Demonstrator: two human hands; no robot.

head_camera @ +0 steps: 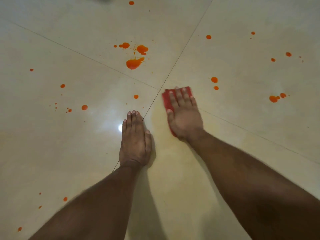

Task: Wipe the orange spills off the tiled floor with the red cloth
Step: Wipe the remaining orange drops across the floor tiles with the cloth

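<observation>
My right hand (184, 115) lies flat on the folded red cloth (166, 100), pressing it to the cream tiled floor (242, 70) just right of where the tile joints cross. My left hand (136, 141) rests flat on the floor beside it, fingers together, holding nothing. The biggest orange spills (134, 63) sit ahead of the cloth, with two more blotches (142, 49) behind them. Smaller orange drops lie right of the cloth (214, 79), at far right (274, 98) and at left (84, 107). A faint yellowish smear (161, 118) surrounds my right hand.
Thin grout lines (180, 56) run diagonally across the glossy tiles. A bright light reflection (120, 127) shines beside my left hand. More orange drops dot the near left floor (65, 199) and the far edge (131, 2).
</observation>
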